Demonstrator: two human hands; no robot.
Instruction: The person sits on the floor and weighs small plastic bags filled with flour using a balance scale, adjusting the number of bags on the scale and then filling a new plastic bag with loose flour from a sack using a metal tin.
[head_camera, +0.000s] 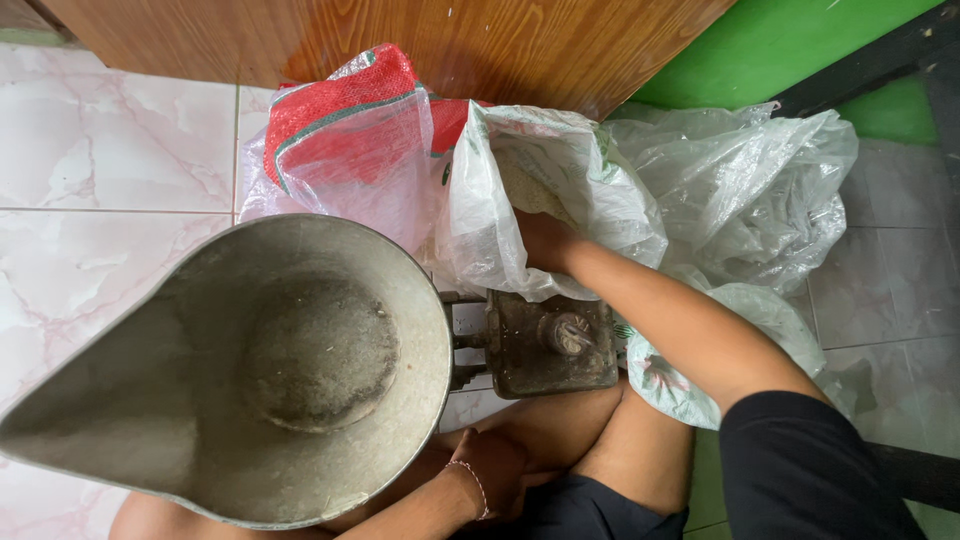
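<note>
Reaching into the soft, floppy white woven sack (500, 210), the right hand (540, 240) is buried inside, its grip hidden. Loose grain probably spills easily. Left hand (495, 470) rests clenched beside the metal scale pan (130, 410).

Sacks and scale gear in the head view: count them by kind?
Red-and-white woven sack: 1
White woven sack, right hand inside: 1
Clear plastic bags: 2
Metal scale pan: 1
Rusty scale body: 1
Total: 6

Red mesh sack (340, 125), wooden door (400, 35)
</note>
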